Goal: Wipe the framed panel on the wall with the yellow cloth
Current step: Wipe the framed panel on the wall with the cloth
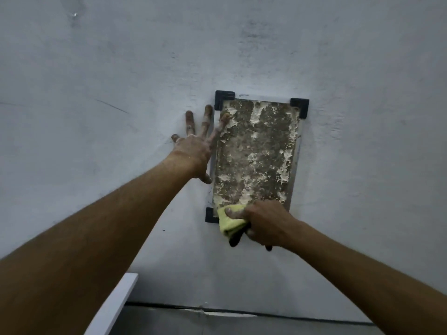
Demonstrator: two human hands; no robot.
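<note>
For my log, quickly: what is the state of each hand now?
Left hand: open, fingers spread flat on the wall and panel edge.
Right hand: closed, holding the yellow cloth.

The framed panel (254, 153) is mottled brown-grey, blotched with flaky off-white patches, edged in grey with black corner pieces (224, 99). The cloth (229, 220) is pale yellow with a black part below. The wall (96, 68) is pale grey-white, faintly scuffed

A pale, scuffed wall (314, 56) is filling the view; a white board edge (116, 303) is showing bottom left above grey floor (242, 325).
</note>
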